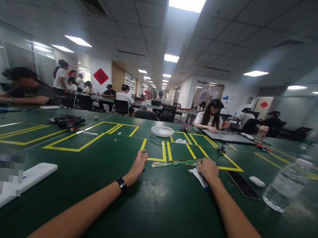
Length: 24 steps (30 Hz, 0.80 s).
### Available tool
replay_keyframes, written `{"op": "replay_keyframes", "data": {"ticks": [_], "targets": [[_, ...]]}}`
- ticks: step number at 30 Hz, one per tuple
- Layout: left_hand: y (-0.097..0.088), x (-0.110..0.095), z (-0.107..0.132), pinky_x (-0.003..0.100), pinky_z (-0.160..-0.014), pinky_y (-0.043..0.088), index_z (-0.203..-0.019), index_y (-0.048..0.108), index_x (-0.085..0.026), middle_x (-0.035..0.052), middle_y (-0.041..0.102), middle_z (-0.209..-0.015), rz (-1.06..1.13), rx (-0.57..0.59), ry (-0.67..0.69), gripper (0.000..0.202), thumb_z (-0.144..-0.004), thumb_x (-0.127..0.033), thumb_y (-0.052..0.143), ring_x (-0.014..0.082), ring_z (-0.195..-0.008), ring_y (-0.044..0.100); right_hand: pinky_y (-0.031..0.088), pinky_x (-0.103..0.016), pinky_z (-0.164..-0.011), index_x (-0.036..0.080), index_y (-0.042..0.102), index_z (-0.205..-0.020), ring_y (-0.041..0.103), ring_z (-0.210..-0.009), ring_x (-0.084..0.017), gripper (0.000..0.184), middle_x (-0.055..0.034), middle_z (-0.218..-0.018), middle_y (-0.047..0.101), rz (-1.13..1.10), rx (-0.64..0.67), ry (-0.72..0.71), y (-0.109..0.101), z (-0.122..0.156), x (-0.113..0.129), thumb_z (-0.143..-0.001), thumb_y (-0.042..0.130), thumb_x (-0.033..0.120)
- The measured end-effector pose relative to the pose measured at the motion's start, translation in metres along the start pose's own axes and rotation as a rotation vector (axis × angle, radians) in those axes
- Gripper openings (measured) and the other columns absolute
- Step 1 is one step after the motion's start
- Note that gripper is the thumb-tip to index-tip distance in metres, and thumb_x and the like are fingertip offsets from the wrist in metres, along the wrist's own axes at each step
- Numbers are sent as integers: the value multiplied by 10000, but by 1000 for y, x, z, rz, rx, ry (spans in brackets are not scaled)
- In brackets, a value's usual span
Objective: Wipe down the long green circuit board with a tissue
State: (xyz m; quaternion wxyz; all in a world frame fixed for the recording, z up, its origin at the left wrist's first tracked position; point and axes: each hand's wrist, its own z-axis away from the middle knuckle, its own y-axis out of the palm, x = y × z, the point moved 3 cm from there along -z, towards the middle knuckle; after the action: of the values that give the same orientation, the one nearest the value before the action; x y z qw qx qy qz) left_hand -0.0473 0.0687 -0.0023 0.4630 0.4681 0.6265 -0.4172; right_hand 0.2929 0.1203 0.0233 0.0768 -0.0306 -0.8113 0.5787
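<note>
My right hand [209,169] is closed on one end of a long, narrow green circuit board strip [175,162], which slants across the table. Its copper-coloured free end points toward my left hand [138,166]. That hand stays a little apart from the strip, fingers loosely bent and nothing visible in them; a dark watch [121,184] is on the wrist. Beneath and beside my right hand lies a white packet [198,177] with a blue edge, partly covered by the hand.
A white woven basket [162,131] stands ahead on the green table. To the right are a phone [243,184], a white case [257,181] and a water bottle [286,185]. A white power bank-like block [36,176] lies left, and dark tools [67,121] farther off. People sit around.
</note>
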Motion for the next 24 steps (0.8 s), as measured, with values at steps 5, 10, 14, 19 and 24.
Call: {"op": "replay_keyframes", "data": {"ticks": [5,10,14,19,24], "targets": [[7,0,4,214,-616,408,-1189,433,-203,39,504,-936,-63,81,82,391,-887,-447,382,138,-789,496,387,-383,-842,141,602,-1058,494,-1061,-274,321,-160,-1117,542,13,6,-176,13,2,12,-873,389,294],[12,-2,7,241,-686,410,-1191,423,-192,24,501,-908,-105,151,153,391,-895,-441,371,134,-764,490,365,-422,-860,109,551,-1131,459,-1089,-299,371,-183,-1153,511,-1,38,-168,22,5,18,-889,340,295],[14,-2,9,252,-708,416,-1188,429,-189,23,505,-903,-110,182,168,394,-895,-446,371,141,-784,501,342,-423,-904,117,540,-1168,415,-1149,-297,391,-184,-1202,491,-20,63,-178,25,3,16,-896,318,289],[15,-4,11,259,-732,412,-1191,425,-201,13,506,-893,-123,225,169,396,-894,-456,372,142,-800,502,305,-443,-958,147,508,-1249,335,-1249,-305,433,-182,-1317,423,-19,101,-151,29,1,14,-899,299,293],[16,-3,12,246,-719,409,-1192,419,-211,16,494,-926,-148,227,158,376,-897,-439,366,137,-808,495,244,-470,-1001,230,280,-1435,257,-1328,-315,529,-166,-1468,250,16,158,-121,35,1,14,-909,291,284]]}}
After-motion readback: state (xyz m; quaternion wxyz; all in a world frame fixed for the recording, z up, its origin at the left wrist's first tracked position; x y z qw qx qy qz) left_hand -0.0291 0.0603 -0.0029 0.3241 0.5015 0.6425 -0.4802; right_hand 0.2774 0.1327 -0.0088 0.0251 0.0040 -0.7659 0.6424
